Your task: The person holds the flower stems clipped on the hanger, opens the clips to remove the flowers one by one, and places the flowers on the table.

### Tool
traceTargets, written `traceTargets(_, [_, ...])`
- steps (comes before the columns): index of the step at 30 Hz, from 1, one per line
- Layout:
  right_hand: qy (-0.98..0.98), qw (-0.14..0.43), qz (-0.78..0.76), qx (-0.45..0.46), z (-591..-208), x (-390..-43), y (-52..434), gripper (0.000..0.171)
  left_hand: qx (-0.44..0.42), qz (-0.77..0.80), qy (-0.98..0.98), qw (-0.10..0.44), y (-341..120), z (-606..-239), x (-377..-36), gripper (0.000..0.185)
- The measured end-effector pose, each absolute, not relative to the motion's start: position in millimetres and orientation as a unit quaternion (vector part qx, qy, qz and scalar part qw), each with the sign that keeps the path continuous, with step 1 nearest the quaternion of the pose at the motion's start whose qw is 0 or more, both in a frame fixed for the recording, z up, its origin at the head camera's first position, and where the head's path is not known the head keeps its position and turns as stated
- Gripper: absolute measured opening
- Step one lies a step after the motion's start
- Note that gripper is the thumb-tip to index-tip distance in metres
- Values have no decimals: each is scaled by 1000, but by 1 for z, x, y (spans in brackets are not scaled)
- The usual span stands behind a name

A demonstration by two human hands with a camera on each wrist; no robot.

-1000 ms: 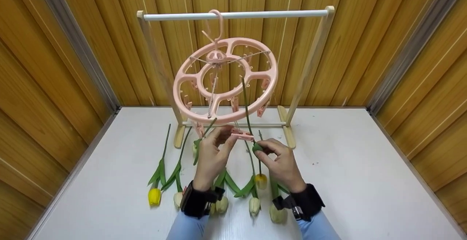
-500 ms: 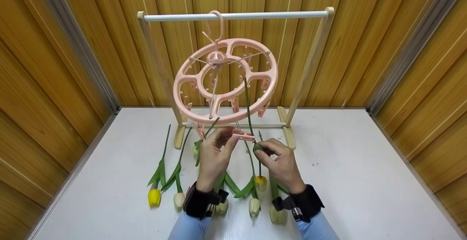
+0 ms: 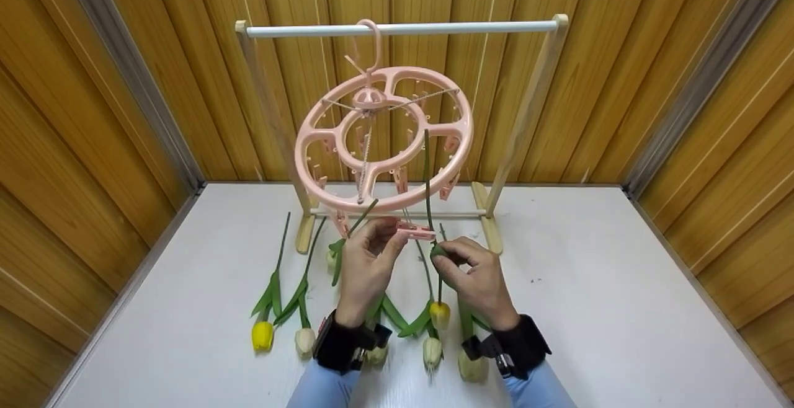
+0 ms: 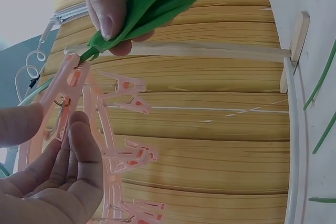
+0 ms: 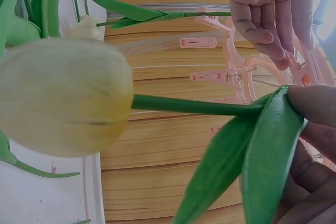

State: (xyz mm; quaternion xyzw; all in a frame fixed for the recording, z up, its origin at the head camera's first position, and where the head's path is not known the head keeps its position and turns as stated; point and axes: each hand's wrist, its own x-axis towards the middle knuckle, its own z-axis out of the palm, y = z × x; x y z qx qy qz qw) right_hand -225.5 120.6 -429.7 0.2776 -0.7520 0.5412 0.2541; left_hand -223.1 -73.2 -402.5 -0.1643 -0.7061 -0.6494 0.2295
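Note:
A pink round clip hanger (image 3: 383,141) hangs by its hook from the white rod (image 3: 403,26) of a wooden rack. My left hand (image 3: 389,235) pinches one of its pink clips (image 3: 414,230), also seen as the clip (image 4: 62,102) between my thumb and fingers. My right hand (image 3: 443,255) pinches a tulip stem (image 3: 427,172) and its leaf just right of that clip. The stem stands upright through the ring, and its yellow flower (image 3: 440,314) hangs below my hand. The right wrist view shows this flower (image 5: 63,95) close up and the leaf (image 5: 262,156) under my fingers.
Several more tulips lie on the white table (image 3: 620,309) under and left of my hands, among them a yellow one (image 3: 262,335) and a white one (image 3: 304,340). Another stem (image 3: 360,217) hangs from the hanger's front left. Wooden walls enclose three sides.
The top of the held stem has swung slightly to the right, closer to the clip. Both hands stay almost where they were.

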Motion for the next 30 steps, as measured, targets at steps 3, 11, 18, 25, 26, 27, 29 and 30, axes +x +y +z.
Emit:
traceTargets(3, [-749, 254, 542, 283, -431, -226, 121, 20, -164, -651, -705, 229, -73, -403, -223, 26])
traceTargets(11, [-752, 245, 545, 278, -429, -226, 121, 15, -155, -670, -694, 213, -73, -403, -223, 27])
traceTargets(18, [-761, 243, 541, 264, -426, -225, 121, 14, -162, -670, -695, 205, -74, -403, -225, 27])
traceTargets(25, [-762, 246, 538, 263, -428, -225, 121, 15, -162, -663, -707, 185, -76, -402, -224, 31])
traceTargets(26, [-762, 246, 539, 263, -428, -225, 122, 16, -162, -662, -709, 182, -76, -402, -224, 32])
traceTargets(27, [-761, 246, 539, 263, -428, -225, 122, 16, -163, -661, -710, 179, -76, -401, -224, 32])
traceTargets(29, [-760, 246, 541, 264, -428, -225, 122, 17, -164, -658, -713, 177, -77, -402, -224, 31])
traceTargets(30, [-759, 246, 541, 265, -428, -225, 122, 18, -164, -655, -715, 179, -77, -402, -224, 31])
